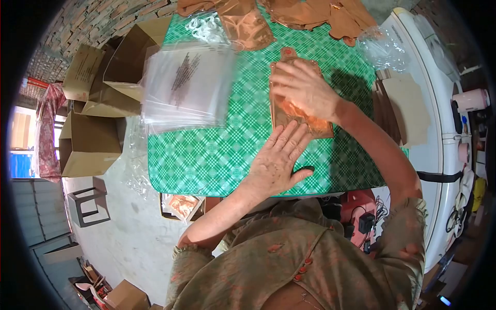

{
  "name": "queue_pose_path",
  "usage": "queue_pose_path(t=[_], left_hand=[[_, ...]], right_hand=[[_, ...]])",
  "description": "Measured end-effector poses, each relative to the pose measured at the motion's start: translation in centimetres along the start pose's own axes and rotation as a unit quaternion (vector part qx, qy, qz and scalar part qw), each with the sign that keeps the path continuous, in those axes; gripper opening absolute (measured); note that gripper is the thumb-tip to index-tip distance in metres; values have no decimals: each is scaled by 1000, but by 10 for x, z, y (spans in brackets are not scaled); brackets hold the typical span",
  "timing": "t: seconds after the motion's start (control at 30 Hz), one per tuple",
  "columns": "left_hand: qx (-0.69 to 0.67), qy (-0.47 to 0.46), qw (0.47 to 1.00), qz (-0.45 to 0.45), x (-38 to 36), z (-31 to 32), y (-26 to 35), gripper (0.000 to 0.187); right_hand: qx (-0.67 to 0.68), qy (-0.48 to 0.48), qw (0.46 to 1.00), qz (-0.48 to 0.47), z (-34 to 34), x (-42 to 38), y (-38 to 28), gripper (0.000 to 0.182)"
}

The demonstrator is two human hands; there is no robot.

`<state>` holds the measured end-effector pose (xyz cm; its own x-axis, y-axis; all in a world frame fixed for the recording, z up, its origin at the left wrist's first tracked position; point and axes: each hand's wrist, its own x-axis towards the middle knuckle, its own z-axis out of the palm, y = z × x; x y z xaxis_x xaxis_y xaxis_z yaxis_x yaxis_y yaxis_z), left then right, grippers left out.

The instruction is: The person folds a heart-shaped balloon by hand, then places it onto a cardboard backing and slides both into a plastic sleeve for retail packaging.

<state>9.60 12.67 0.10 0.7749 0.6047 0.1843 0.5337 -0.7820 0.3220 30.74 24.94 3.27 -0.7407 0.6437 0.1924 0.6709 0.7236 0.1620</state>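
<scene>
Fingers of right hand (305, 90) spread flat atop copper packet (305, 120), pressing, not gripping; left hand (274, 163) open, fingertips at its lower edge. Packet on green-checked desk (206, 155), long axis running away, slightly tilted. Risk: sliding or creasing under uneven pressure. Stack of clear bags (186, 88) nearby.

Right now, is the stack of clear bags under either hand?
No, the clear bags lie apart, while both hands press the copper packet.
</scene>
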Motion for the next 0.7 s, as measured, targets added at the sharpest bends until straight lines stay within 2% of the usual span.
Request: queue_pose_path(t=[0.07,0.1,0.4,0.6,0.7], left_hand=[[-2,3,1000,-1,0,0,0,86],[-2,4,1000,-1,-1,0,0,86],[-10,7,1000,0,-1,-3,0,86],[-15,4,1000,2,0,-2,0,87],[-14,11,1000,2,-1,-3,1,87]], right_hand=[[130,71,988,-33,10,-4,-10,37],[169,86,981,-33,7,1,-15,25],[116,-4,991,-62,-7,17,-5,27],[97,43,989,-101,-2,30,1,16],[84,22,991,-101,-3,34,1,13]])
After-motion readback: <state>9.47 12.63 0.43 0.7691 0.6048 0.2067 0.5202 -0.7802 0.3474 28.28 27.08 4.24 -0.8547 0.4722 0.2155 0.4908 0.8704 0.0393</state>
